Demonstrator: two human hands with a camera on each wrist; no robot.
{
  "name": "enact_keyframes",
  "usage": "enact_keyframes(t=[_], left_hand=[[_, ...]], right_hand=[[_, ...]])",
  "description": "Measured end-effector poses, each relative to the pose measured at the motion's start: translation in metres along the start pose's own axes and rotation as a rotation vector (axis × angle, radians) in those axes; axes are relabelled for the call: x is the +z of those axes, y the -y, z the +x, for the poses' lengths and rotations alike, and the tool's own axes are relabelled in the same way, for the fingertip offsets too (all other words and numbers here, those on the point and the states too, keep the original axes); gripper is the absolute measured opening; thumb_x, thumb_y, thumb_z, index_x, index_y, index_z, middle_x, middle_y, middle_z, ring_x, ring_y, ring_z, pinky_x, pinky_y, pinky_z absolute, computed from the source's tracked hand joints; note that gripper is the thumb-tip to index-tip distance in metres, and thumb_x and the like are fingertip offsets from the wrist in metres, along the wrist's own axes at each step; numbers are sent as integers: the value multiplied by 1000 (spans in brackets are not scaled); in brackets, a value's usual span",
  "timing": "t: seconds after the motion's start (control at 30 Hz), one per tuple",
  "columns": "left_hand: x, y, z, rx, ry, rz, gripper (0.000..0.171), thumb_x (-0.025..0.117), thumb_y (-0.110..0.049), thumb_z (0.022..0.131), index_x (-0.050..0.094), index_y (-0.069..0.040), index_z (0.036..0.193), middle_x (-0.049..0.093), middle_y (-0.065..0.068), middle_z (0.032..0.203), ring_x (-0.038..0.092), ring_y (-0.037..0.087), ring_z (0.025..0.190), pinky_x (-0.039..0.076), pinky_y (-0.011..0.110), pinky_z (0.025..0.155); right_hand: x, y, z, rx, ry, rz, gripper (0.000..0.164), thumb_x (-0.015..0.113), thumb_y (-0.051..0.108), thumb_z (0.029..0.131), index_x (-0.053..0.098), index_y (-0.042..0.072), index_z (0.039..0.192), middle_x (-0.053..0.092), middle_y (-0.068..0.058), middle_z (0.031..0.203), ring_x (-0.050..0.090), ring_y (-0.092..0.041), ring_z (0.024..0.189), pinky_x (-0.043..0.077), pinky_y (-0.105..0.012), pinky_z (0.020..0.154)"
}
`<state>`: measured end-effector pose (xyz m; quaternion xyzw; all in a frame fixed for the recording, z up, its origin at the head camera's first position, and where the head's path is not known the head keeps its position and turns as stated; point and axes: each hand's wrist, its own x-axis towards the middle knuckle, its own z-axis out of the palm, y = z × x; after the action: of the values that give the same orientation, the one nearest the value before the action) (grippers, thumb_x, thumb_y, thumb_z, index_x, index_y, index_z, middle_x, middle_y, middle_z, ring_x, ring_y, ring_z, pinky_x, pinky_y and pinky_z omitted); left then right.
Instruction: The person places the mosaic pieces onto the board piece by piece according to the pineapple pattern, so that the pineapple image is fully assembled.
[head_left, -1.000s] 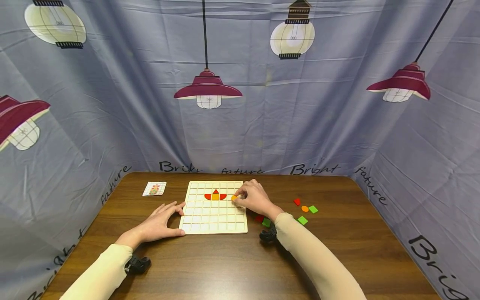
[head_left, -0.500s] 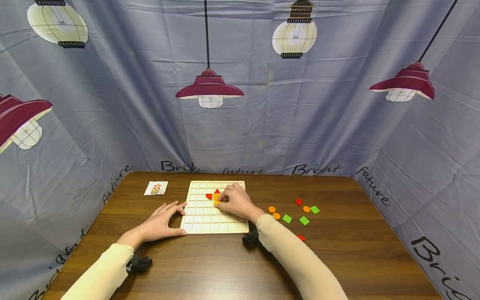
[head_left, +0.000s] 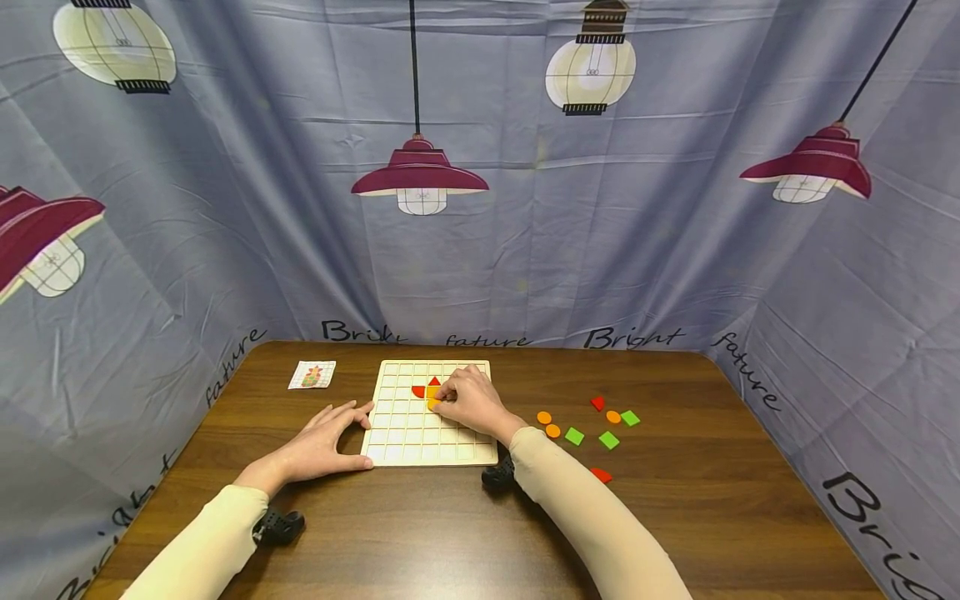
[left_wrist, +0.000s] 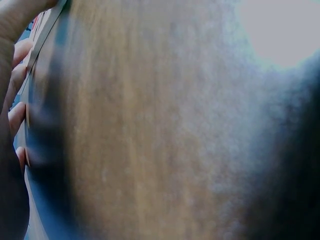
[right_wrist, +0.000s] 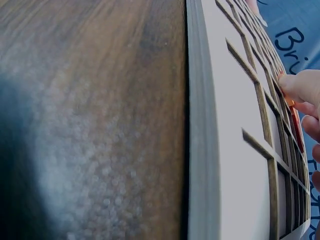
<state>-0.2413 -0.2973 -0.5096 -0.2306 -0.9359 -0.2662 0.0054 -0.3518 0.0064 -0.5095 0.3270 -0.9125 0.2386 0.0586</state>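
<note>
A cream grid board (head_left: 420, 454) lies on the table. My left hand (head_left: 318, 446) rests against its left edge, thumb at the near corner, fingers spread loosely. Over the board's middle, my right hand (head_left: 472, 402) pinches an orange round piece (head_left: 432, 405), just below an orange square (head_left: 431, 392). Above that square is a red triangle (head_left: 434, 382), and a red curved piece (head_left: 418, 391) sits on its left. The right hand hides the squares beside it in the head view. In the right wrist view, the thumb (right_wrist: 297, 87) is on an orange piece, with a red piece (right_wrist: 296, 130) nearby.
A pattern card (head_left: 312, 375) with a pineapple-like picture lies beyond the left hand. On the right of the wooden table (head_left: 420, 533) are scattered orange discs (head_left: 544, 417), green pieces (head_left: 609, 440) and red pieces (head_left: 597, 403). A printed curtain (head_left: 480, 275) surrounds the table.
My right hand has moved left from the board's right side to its middle, bringing the orange round piece below the orange square. The left hand stays at the board's edge.
</note>
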Motion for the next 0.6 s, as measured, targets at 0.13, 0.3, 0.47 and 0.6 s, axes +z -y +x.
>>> enact_keyframes(t=[0.13,0.3,0.47,0.6], left_hand=[[0,0,0,-1,2,3,52,79,-57,83,55,-22,112,41,10,160,31,44,148,13,65,119],[0,0,0,-6,3,10,52,79,-58,82,55,-23,111,42,10,160,31,43,148,13,64,120],[1,0,0,-19,11,10,52,78,-60,82,54,-24,112,41,9,161,30,42,149,12,64,120],[1,1,1,-18,13,6,51,78,-60,83,54,-24,111,41,9,161,30,42,149,12,64,120]], right_hand=[[0,-1,0,-1,-5,5,17,80,41,88,80,26,95,62,17,88,46,-9,89,40,-31,83],[0,-1,-1,-3,1,14,18,80,42,88,81,26,97,62,17,90,46,-9,90,40,-30,83],[-1,-2,-1,-11,-4,28,16,79,40,89,81,27,97,61,18,89,45,-9,89,39,-30,82],[-1,-2,-2,-9,-9,31,13,79,38,90,81,28,96,60,17,88,45,-9,88,39,-30,82]])
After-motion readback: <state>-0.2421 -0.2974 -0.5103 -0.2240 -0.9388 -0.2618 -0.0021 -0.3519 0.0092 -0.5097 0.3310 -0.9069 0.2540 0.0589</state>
